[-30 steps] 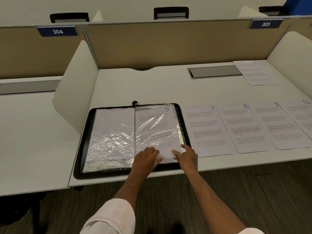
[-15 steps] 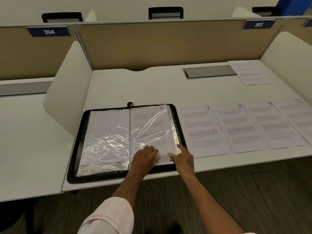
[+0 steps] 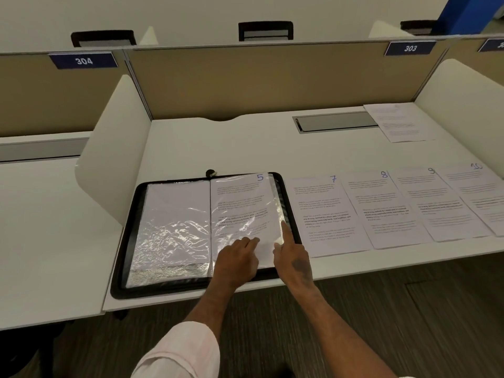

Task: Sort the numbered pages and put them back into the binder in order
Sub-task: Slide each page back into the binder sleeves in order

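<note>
Both grip nothing: left hand pins page 5, right hand pokes its edge. I'd seat it square first.

The binder holds glossy, crinkled clear plastic sleeves inside a matt black rim; matt paper pages lie on the smooth white bench.

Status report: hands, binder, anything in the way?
Left hand presses page 5 in binder. Right hand index on sleeve edge. Loose pages 7 to 10 on desk. Nothing in the way.
</note>
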`<state>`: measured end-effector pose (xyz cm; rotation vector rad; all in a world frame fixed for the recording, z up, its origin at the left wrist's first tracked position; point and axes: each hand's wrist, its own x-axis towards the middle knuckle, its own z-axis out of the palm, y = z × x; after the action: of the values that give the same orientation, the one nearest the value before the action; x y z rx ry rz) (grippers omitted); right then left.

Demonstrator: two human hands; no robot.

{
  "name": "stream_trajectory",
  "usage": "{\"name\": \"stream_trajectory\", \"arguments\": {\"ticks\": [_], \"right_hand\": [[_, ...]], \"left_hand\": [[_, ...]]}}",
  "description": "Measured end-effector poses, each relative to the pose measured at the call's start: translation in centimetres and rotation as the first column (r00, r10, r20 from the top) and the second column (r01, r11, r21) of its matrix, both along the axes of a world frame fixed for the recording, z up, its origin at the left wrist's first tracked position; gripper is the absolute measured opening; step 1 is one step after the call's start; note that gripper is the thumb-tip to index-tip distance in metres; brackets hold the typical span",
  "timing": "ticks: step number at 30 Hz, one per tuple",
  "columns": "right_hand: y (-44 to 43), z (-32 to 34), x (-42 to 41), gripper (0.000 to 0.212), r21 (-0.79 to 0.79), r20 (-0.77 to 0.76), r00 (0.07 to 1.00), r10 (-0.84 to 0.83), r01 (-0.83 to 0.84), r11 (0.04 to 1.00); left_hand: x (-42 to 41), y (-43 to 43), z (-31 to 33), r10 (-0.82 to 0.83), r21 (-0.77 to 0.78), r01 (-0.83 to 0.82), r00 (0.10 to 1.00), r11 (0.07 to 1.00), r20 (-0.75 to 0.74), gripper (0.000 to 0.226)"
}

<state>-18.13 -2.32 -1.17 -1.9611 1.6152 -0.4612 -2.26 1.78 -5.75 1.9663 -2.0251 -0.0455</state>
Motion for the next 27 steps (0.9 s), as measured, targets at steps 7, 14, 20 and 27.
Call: {"name": "stream_trajectory", "arguments": {"ticks": [7, 14, 20, 27], "right_hand": [[1.4, 4.2, 5.1, 0.058, -0.539, -0.081, 0.946, 0.315, -0.307, 0.784], [2.8, 5.4, 9.8, 0.059, -0.592, -0.138, 0.839, 0.527, -0.496, 0.635], [3.7, 1.1, 10.9, 0.09, -0.207, -0.318, 0.8, 0.508, -0.582, 0.787], [4.1, -4.0, 9.2, 0.08, 0.263, -0.475, 0.691, 0.545, -0.479, 0.837]], "left_hand": [[0.7, 1.5, 3.2, 0.129, -0.141, -0.154, 0.977, 0.978, -0.169, 0.081], [7.6, 5.4, 7.1, 0.348, -0.191, -0.447, 0.85, 0.874, -0.396, 0.072], [15.0, 11.0, 4.6, 0.449, -0.129, -0.484, 0.864, 0.865, -0.229, 0.056], [18.1, 14.1, 1.6, 0.624, 0.274, -0.572, 0.764, 0.773, -0.164, 0.025]]}}
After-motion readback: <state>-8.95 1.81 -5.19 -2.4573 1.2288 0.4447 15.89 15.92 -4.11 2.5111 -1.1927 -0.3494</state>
